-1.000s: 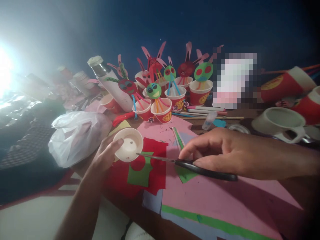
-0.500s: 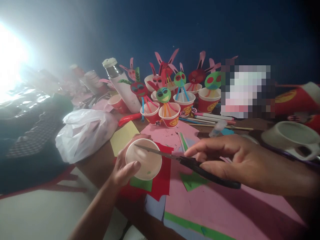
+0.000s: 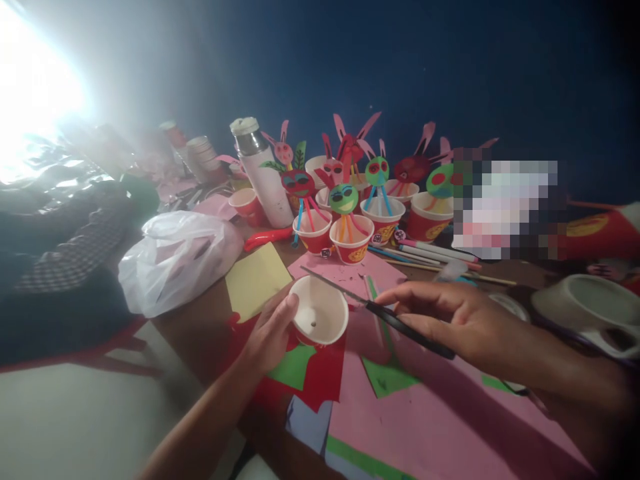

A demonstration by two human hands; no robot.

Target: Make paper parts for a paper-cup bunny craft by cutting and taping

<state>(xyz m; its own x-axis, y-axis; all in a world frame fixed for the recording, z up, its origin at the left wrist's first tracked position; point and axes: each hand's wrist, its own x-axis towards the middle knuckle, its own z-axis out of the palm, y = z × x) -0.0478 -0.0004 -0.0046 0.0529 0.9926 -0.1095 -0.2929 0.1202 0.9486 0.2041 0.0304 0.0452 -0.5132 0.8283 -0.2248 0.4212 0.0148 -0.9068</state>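
Note:
My left hand [image 3: 273,333] is closed around the side of a paper cup [image 3: 327,310], thumb near its rim. The cup's open mouth faces me, and a small dark spot shows on its white inside. In my right hand [image 3: 445,317] are black-handled scissors [image 3: 395,320]; their blades look closed and point left, lying over the far rim of the cup. Whether the blades touch the rim I cannot tell. Below the cup lie red paper [image 3: 325,373] and a green paper piece [image 3: 293,367]. Pink paper sheets [image 3: 425,427] spread under my right hand.
Behind stand several red cups with paper-faced figures [image 3: 353,240], beside a white flask [image 3: 265,180]. A white plastic bag [image 3: 180,260] and yellow paper [image 3: 257,280] lie left. Pens [image 3: 425,253] and a mug [image 3: 585,307] are right. A person's checked sleeve [image 3: 75,247] shows far left.
The scissors have moved from across the cup's mouth to its far rim. My left hand has shifted right and tilted the cup, and the view has turned slightly left.

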